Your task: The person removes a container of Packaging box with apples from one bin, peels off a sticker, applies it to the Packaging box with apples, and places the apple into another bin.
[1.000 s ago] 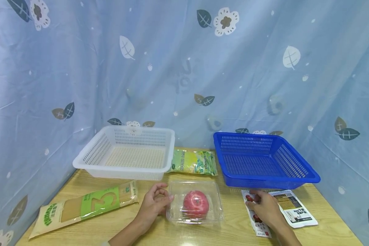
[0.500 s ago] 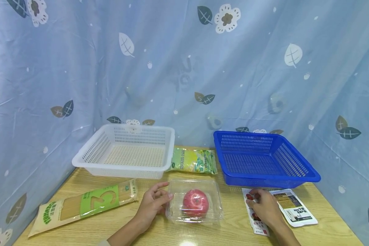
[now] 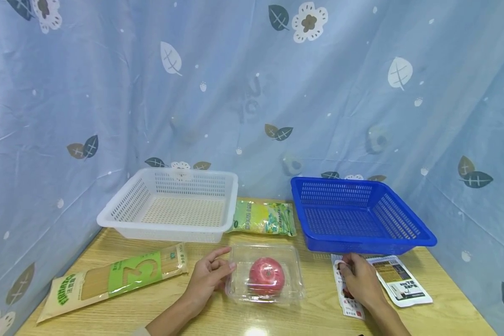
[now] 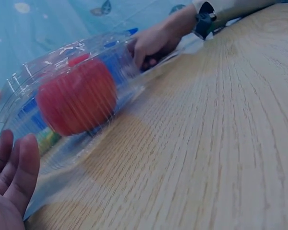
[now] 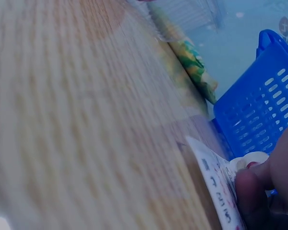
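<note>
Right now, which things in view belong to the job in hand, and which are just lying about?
Likely in the job:
- clear box, left hand at its side
- red fruit inside it
- white packet, pinched by the right hand

Apparently lying about, held by neither hand:
- noodle packet
- white basket
- green packet
- blue basket
- white pouch
</note>
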